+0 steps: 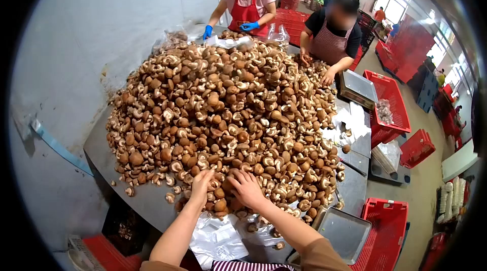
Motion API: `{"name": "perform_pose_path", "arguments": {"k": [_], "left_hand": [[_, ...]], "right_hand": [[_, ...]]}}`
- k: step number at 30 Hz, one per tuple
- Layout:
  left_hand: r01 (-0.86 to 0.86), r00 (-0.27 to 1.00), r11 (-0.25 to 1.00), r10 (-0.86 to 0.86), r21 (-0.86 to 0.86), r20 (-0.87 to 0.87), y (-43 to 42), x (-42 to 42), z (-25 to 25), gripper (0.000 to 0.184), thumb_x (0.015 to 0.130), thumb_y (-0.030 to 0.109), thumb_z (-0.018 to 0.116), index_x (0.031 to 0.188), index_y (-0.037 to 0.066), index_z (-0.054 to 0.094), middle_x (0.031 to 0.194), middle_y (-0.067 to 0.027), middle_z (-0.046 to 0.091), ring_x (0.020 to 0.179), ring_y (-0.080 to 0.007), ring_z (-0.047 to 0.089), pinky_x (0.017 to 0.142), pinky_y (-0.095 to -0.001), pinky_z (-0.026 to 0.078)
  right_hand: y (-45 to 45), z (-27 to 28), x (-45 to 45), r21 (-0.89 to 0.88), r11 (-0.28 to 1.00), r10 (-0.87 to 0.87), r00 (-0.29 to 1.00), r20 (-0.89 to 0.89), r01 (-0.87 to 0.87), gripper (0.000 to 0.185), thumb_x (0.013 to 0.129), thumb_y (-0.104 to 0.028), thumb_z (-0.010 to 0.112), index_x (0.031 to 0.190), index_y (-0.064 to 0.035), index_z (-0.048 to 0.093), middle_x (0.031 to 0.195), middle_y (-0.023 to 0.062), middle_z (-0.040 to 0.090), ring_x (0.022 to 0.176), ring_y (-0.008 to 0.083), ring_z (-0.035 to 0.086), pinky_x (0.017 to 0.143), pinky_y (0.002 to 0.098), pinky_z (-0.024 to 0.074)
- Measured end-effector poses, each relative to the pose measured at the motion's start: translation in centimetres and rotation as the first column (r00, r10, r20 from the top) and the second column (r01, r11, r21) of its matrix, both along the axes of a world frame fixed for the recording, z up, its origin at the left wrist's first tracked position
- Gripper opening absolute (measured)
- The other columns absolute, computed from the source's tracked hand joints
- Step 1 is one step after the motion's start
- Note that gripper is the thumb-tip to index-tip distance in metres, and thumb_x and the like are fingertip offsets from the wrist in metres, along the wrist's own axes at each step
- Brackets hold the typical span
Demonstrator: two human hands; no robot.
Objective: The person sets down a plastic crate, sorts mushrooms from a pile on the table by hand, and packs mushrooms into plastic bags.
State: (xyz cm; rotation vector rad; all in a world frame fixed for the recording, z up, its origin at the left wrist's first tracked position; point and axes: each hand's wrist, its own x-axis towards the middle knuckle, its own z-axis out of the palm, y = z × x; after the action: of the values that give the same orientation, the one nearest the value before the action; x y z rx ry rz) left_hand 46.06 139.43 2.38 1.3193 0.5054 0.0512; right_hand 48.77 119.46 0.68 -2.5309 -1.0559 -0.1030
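A large heap of brown shiitake mushrooms [218, 103] covers most of the metal table [101, 144]. At the near edge of the heap, my left hand [202, 185] reaches in among the mushrooms with its fingers stretched out; some fingertips are partly hidden. My right hand [247, 190] lies over the mushrooms just beside it, fingers spread and touching a brown cap. A few mushrooms sit between the two hands. Below them, white plastic bags [215, 238] lie at the table's front edge, with several loose mushrooms on and around them.
Across the heap stand a person in a red apron [246, 14] and another in a checked apron [329, 42]. On the right are a scale [358, 88], a metal tray [345, 233] and red crates [388, 101]. A grey wall [61, 68] borders the left.
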Motion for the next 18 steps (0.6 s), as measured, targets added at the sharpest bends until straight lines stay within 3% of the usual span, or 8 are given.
{"name": "perform_pose_path", "arguments": {"k": [3,5,7,9,11,13,17,18], "left_hand": [[0.277,0.961,0.927,-0.268,0.253,-0.069,-1.6,6.2,0.9,0.022,0.096,0.019,0.063,0.109,0.002,0.058,0.086,-0.0065,0.062,0.061,-0.0149,0.058,0.061,-0.0304,0.048],[0.356,0.933,0.751,-0.316,0.557,-0.170,-3.4,10.0,1.0,0.036,0.094,0.019,0.066,0.122,0.001,0.054,0.088,-0.0061,0.062,0.067,-0.0160,0.060,0.066,-0.0330,0.050],[0.329,0.927,0.504,-0.333,0.799,-0.172,-5.2,12.7,0.7,0.051,0.090,0.025,0.070,0.134,0.005,0.051,0.113,-0.0126,0.058,0.096,-0.0245,0.062,0.078,-0.0390,0.053],[0.392,0.905,0.353,-0.312,0.849,-0.288,-6.4,13.7,-0.4,0.052,0.087,0.030,0.073,0.131,0.009,0.054,0.133,-0.0154,0.050,0.100,-0.0351,0.064,0.085,-0.0462,0.054],[0.461,0.863,0.249,-0.350,0.852,-0.364,-6.5,13.8,-0.2,0.050,0.086,0.031,0.074,0.125,0.007,0.055,0.133,-0.0157,0.049,0.101,-0.0376,0.064,0.086,-0.0457,0.053],[0.396,0.892,0.279,-0.341,0.875,-0.296,-6.3,13.6,-1.6,0.048,0.087,0.029,0.073,0.125,0.006,0.055,0.130,-0.0160,0.051,0.101,-0.0374,0.063,0.086,-0.0457,0.053],[0.257,0.936,0.512,-0.344,0.820,-0.079,-3.8,12.2,-2.4,0.041,0.089,0.024,0.071,0.121,0.002,0.058,0.116,-0.0166,0.061,0.100,-0.0298,0.064,0.083,-0.0408,0.052],[0.242,0.943,0.620,-0.333,0.747,-0.029,-3.0,11.8,-3.3,0.037,0.091,0.024,0.068,0.119,0.001,0.059,0.100,-0.0126,0.065,0.079,-0.0212,0.065,0.067,-0.0364,0.052]], "right_hand": [[-4.4,-0.4,-1.4,-0.021,0.999,-0.038,0.996,-0.077,0.036,0.049,0.089,-0.022,0.064,0.136,-0.0145,0.049,0.139,0.0144,0.048,0.130,0.0337,0.044,0.107,0.0490,0.0345],[-7.0,0.0,-2.2,-0.052,0.997,-0.051,0.997,-0.055,0.048,0.047,0.089,-0.020,0.064,0.134,-0.0140,0.051,0.138,0.0148,0.049,0.129,0.0341,0.045,0.106,0.0490,0.0352],[-8.9,0.9,-2.8,-0.088,0.995,-0.055,0.998,-0.037,0.052,0.045,0.089,-0.018,0.063,0.133,-0.0136,0.053,0.137,0.0152,0.049,0.127,0.0345,0.046,0.106,0.0490,0.0359],[-10.0,1.8,-2.7,0.008,0.996,-0.090,0.972,-0.216,0.094,0.042,0.088,-0.015,0.065,0.129,-0.0126,0.057,0.132,0.0149,0.053,0.124,0.0362,0.049,0.104,0.0488,0.0381],[-10.4,2.6,-1.8,0.039,0.992,-0.110,0.976,-0.190,0.119,0.035,0.087,-0.013,0.065,0.121,-0.0087,0.061,0.124,0.0145,0.058,0.117,0.0359,0.054,0.098,0.0469,0.0438],[-11.0,2.2,-0.4,0.168,0.971,-0.128,0.960,-0.248,0.173,0.029,0.086,-0.011,0.065,0.114,-0.0047,0.064,0.117,0.0139,0.061,0.109,0.0339,0.059,0.092,0.0439,0.0483],[-11.7,2.0,4.2,0.313,0.869,-0.349,0.923,-0.160,0.383,0.018,0.088,-0.008,0.063,0.105,-0.0018,0.065,0.100,0.0145,0.065,0.094,0.0317,0.064,0.080,0.0420,0.0528],[-11.9,1.9,5.4,0.317,0.826,-0.428,0.885,-0.185,0.466,0.017,0.088,-0.008,0.063,0.104,-0.0016,0.064,0.098,0.0149,0.064,0.093,0.0323,0.064,0.079,0.0422,0.0525]]}}
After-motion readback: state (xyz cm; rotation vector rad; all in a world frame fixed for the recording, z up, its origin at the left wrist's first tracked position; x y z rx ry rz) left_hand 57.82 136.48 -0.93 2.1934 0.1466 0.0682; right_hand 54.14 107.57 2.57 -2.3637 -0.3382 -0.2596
